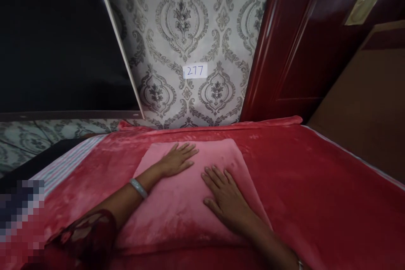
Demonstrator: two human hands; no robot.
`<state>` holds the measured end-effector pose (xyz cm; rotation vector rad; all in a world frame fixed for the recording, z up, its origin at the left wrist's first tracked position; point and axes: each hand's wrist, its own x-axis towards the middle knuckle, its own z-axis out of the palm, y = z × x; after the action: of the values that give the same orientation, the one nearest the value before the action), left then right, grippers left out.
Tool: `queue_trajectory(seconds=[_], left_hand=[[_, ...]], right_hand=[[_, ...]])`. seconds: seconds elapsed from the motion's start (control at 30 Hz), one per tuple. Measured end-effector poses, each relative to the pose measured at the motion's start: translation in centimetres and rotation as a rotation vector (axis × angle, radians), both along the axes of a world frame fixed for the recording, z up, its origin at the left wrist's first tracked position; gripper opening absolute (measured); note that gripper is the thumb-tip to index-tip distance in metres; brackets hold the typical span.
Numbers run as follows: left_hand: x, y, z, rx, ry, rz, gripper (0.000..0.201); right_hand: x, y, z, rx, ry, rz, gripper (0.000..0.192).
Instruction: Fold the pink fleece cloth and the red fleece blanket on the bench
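Right hand point(226, 196), left hand point(177, 158), flat on pillow point(186, 206)

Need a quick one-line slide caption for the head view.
Left hand and right hand pressed flat on a pink pillow atop a red blanket.

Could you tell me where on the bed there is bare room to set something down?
Bare red blanket lies right of the pink pillow, up to the bed edge. The pillow is taken: left hand and right hand rest flat there.
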<state>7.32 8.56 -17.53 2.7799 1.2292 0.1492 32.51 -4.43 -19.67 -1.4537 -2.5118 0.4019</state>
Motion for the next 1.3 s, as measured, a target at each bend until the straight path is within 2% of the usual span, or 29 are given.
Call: queue_trajectory(seconds=[0.17,0.3,0.43,0.53,0.6,0.73,0.83,0.9,1.0,1.17,1.3], left_hand=[[-4.0,2.4,-0.1,-0.05,0.021,0.403,0.062],[-4.8,2.7,-0.4,-0.042,0.019,0.449,0.063],[-4.2,2.4,0.5,-0.018,0.032,0.433,0.063],[-2.7,2.2,1.7,0.016,0.045,0.39,0.063],[-0.8,1.8,2.5,0.032,0.039,0.3,0.062],[5.3,0.7,3.5,-0.052,-0.042,-0.129,0.059],[10.2,0.4,3.3,-0.139,0.001,-0.316,0.056],[12.5,0.9,2.6,-0.154,0.051,-0.348,0.056],[14.3,2.7,1.3,-0.109,0.052,-0.349,0.06],[14.8,6.0,-0.3,-0.123,-0.03,-0.344,0.063],[14.9,7.3,-1.1,-0.163,-0.071,-0.34,0.068]], right_hand=[[0.0,0.0,0.4,-0.01,0.021,0.01,0.065],[-0.1,0.1,0.2,-0.012,0.036,0.011,0.065],[-0.2,0.2,0.3,0.002,0.077,0.018,0.066],[0.1,-0.1,0.9,0.02,0.115,0.033,0.064],[0.5,-0.5,1.5,0.051,0.113,0.029,0.06],[1.8,-1.8,1.8,0.113,0.07,-0.053,0.061],[2.5,-2.6,0.8,0.091,0.054,-0.08,0.064],[2.8,-2.9,-0.2,0.089,0.055,-0.085,0.066],[2.9,-3.0,-1.3,0.104,0.072,-0.099,0.066],[3.0,-3.0,-2.1,0.124,0.084,-0.094,0.068],[3.1,-3.1,-2.2,0.11,0.109,-0.087,0.069]])
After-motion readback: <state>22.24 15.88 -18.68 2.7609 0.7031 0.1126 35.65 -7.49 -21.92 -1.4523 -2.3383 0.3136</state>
